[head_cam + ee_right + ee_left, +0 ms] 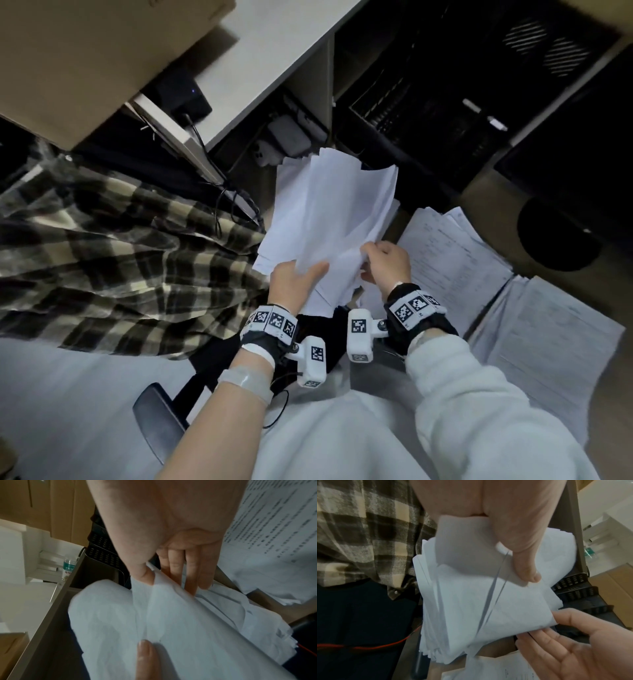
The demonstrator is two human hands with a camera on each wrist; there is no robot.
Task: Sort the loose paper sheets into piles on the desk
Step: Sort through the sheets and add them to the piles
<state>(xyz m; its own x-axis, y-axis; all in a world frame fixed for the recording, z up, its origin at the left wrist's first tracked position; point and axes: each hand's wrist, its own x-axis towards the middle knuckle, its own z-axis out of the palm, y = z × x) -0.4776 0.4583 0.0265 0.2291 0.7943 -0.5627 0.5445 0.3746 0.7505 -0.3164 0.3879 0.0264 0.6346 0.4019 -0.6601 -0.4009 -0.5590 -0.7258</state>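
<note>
We find our left hand (294,279) gripping a thick bundle of blank sheets (337,212) by its near edge, thumb clamped on top, while our right hand (388,262) pinches the corner of the top sheet between thumb and fingers, apparently to peel it off. The bundle is held in the air between the plaid shirt (102,253) at our left and two piles of printed pages at our right. Those two, a far printed pile (452,260) and a near printed pile (555,342), suggest the sorting is under way, yet the bundle remains fat, so we judge most of the work is left. The head view alone shows both piles; the left wrist view shows the bundle's fanned edges and a red cable (368,647); only the right wrist view shows a small bottle (68,568) beyond black mesh trays (102,547).
</note>
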